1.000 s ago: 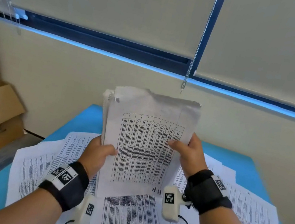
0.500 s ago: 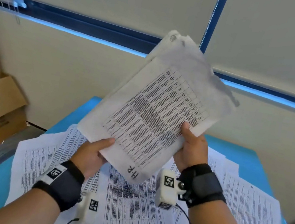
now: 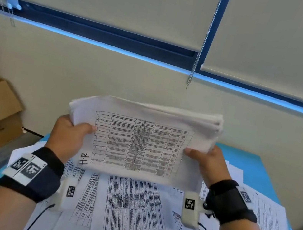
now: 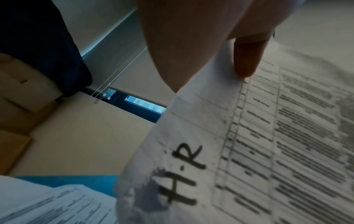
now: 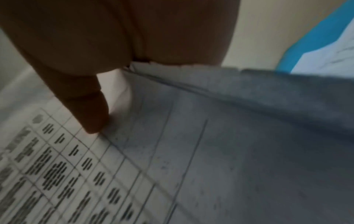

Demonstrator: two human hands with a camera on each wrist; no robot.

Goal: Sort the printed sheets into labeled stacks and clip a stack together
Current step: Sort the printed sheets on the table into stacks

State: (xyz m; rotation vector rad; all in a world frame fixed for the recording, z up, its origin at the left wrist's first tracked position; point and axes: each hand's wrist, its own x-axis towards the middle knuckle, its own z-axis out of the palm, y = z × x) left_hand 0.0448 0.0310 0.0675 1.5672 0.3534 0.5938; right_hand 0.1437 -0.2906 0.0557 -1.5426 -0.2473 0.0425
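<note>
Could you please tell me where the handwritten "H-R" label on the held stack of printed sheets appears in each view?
Head: handwritten "H-R" label, lower-left corner of the held stack of printed sheets, beside the left hand.
Left wrist: large, bottom centre.
Right wrist: not in it; only the table grid by the right hand.
Shared landmark: the blue table.

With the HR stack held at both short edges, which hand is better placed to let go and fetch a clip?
Either, marginally the right. Both the left hand and right hand pinch the HR stack alike, thumbs on top. No clip is in view, so nothing visible favours one side.
</note>
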